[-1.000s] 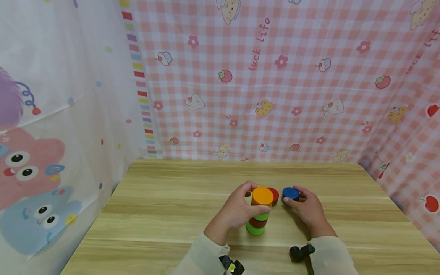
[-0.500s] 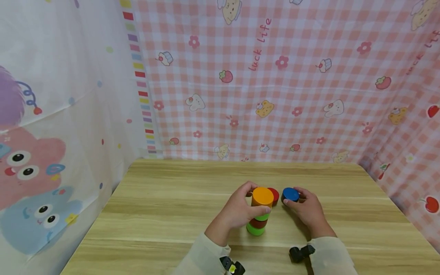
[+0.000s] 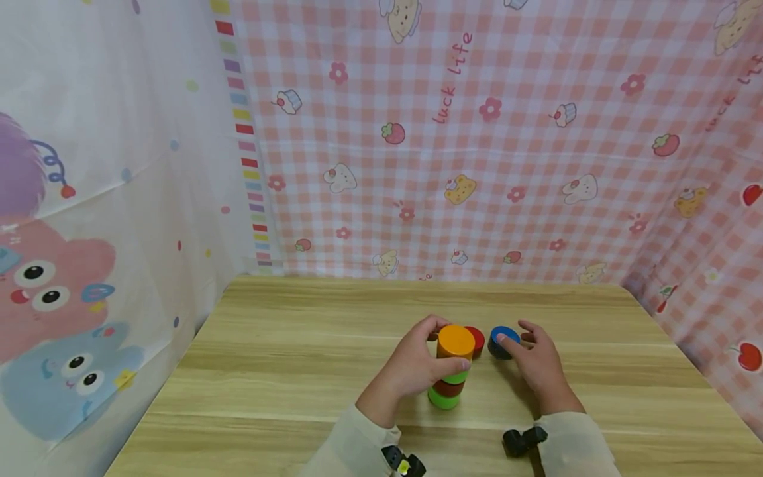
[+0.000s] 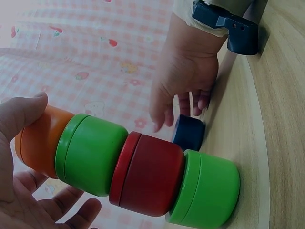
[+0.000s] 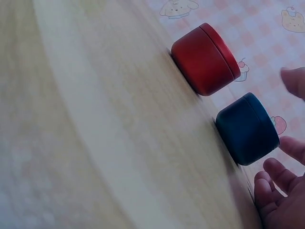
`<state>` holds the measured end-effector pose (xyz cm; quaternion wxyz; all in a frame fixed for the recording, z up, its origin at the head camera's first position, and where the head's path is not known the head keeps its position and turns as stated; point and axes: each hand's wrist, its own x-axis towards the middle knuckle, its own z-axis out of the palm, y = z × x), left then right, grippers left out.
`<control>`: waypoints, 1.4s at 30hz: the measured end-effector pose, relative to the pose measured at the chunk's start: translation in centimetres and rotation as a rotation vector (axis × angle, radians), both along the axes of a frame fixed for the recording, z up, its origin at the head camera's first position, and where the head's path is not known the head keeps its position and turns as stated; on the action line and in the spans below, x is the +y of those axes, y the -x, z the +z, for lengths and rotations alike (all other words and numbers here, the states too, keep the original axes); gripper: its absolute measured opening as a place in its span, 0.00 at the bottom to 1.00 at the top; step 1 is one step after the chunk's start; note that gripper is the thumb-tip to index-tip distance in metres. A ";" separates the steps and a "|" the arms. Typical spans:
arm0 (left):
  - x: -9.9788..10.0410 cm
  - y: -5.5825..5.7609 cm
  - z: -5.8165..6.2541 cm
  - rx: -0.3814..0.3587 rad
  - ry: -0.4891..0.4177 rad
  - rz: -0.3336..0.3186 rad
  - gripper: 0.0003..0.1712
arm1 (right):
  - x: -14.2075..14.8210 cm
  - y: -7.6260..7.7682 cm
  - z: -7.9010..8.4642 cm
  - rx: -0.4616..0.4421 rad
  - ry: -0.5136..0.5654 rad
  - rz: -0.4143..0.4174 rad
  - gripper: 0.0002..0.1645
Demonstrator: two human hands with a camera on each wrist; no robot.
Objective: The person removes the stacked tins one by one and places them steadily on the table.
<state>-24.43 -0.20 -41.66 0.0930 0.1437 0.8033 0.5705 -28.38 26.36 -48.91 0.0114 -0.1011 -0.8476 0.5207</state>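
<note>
My left hand (image 3: 408, 364) grips an orange round lidded tin (image 3: 456, 340), thumb in front and fingers behind. That tin tops a column: below it come a green tin (image 4: 93, 155), a dark red tin (image 4: 148, 174) and a lowest green tin (image 4: 207, 191) on the table. The column leans a little in the head view. My right hand (image 3: 539, 364) is spread beside a blue tin (image 5: 248, 129) standing on the table. In the right wrist view its thumb (image 5: 295, 81) is apart from the blue tin, with a fingertip right at the lid's edge.
A separate red tin (image 5: 205, 59) stands on the wooden table (image 3: 298, 344), left of the blue one and partly behind the column in the head view. Black wrist mounts (image 3: 523, 440) sit at both cuffs. Patterned cloth (image 3: 417, 159) hangs along the table's back and sides.
My right thumb and fingers have come away from the blue tin they were pinching, and the tin sits slightly nearer. My left hand and the column have stayed still.
</note>
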 end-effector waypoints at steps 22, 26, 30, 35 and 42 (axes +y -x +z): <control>-0.1 -0.1 0.2 -0.002 -0.014 -0.037 0.32 | -1.6 -0.8 2.9 0.253 0.187 -0.311 0.37; -0.2 0.1 0.1 -0.013 -0.010 -0.057 0.34 | -2.5 -1.3 4.5 0.301 0.208 -0.317 0.34; -0.5 0.3 0.0 -0.013 0.008 -0.069 0.35 | -3.4 -1.9 5.8 0.374 0.201 -0.284 0.31; -0.8 0.7 -0.3 -0.019 0.023 -0.083 0.35 | -4.3 -2.8 7.3 0.445 0.221 -0.232 0.29; -1.2 1.1 -0.6 -0.066 0.041 -0.120 0.35 | -5.2 -3.9 8.9 0.447 0.222 -0.141 0.26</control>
